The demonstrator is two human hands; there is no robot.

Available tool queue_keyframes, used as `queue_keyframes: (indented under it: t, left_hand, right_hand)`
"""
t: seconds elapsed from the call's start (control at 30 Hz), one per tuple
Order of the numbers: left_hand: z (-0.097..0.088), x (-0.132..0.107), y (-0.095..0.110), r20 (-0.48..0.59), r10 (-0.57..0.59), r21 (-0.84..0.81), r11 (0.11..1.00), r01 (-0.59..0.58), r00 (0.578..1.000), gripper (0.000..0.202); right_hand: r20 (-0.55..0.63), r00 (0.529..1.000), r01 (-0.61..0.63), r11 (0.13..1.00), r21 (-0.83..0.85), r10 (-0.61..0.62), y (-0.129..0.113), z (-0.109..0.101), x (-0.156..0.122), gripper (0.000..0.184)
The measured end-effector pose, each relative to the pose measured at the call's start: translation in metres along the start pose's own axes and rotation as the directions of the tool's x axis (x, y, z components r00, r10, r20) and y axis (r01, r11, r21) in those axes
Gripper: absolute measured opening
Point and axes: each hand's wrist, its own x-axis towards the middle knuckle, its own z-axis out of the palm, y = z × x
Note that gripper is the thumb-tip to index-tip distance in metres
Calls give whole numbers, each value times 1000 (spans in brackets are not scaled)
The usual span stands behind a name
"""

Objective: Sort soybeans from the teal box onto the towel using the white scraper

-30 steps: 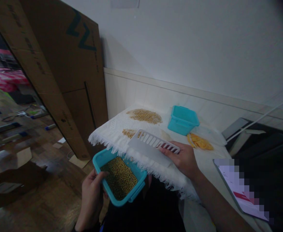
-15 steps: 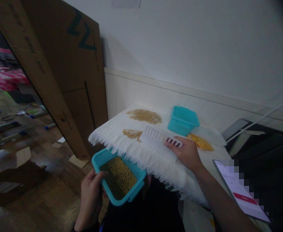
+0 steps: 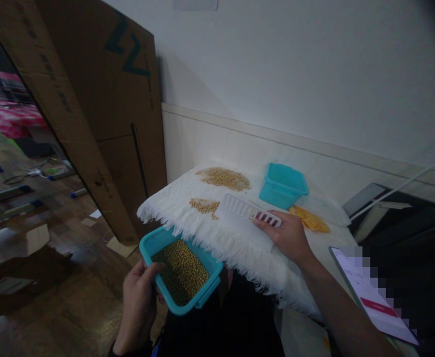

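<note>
Head view, L hand (image 3: pixel 140 289): clamped on tub (image 3: pixel 214 267) rim, thumb over top; prob. to keep it level.
Tub: tucked under cloth (image 3: pixel 173 201) fringe, likely to catch strays; beans (image 3: pixel 186 270) inside.
R hand (image 3: pixel 287 238): closed on slotted white tray (image 3: pixel 245 227), maybe for better grip.
Near pile (image 3: pixel 205 205): just beside tray.
Far pile (image 3: pixel 225 177): toward wall (image 3: pixel 295 74).
2nd tub (image 3: pixel 277 196): at back, by yellow rag (image 3: pixel 312 219), prob. out of the way.

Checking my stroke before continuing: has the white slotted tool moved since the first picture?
Yes: judged against the far blue tub, the white slotted tool has shifted slightly rightward, closer to it.
</note>
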Motion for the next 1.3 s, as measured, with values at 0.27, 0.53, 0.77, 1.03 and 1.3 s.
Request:
queue_keyframes:
  t: [0.27,0.53,0.77,1.03,1.3]
  left_hand:
    - [0,0,0,-9,0,12,1000,0,1000,28]
    - [2,-1,3,-8,-12,7,1000,12,1000,27]
    - [1,0,3,-28,10,5,1000,-10,1000,28]
    - [0,1,2,-35,18,15,1000,-17,999,29]
    - [0,1,2,-37,10,2,1000,-10,999,29]
  right_hand:
    - [-16,1000,7,1000,11,-6,-3,0,-2,37]
    - [19,999,39,999,37,-39,-6,5,2,36]
    - [62,991,117,992,39,-119,-15,18,9,28]
    - [155,962,203,969,143,-224,-41,18,-26,20]
    - [-100,988,110,991,-74,-117,-1,-2,3,29]
